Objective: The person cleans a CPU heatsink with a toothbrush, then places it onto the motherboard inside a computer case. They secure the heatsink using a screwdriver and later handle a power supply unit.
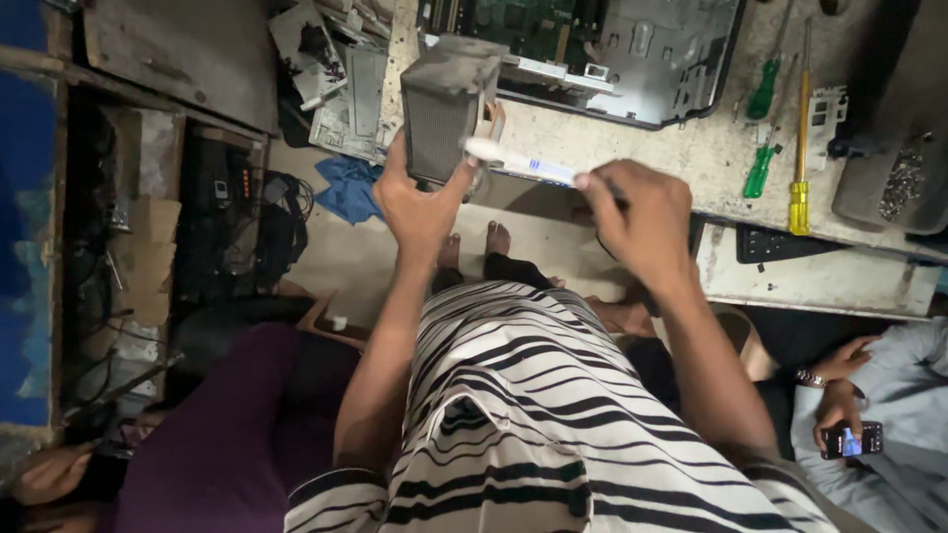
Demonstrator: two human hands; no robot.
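Left hand [420,202] grip closed round grey finned heatsink [444,109], right hand [640,222] grip pinching white toothbrush [521,163] against it

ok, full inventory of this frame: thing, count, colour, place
finned metal block: 1, grey, held up at top centre
brush: 1, white with blue, head against the block
screwdrivers: 3, two green, one yellow, on workbench at right
circuit board in tray: 1, green and silver, top of workbench
screw tray: 1, dark, far right
cloth: 1, blue, on floor
phone: 1, dark, in a seated person's hands, lower right
left hand: grips the block
right hand: holds the brush
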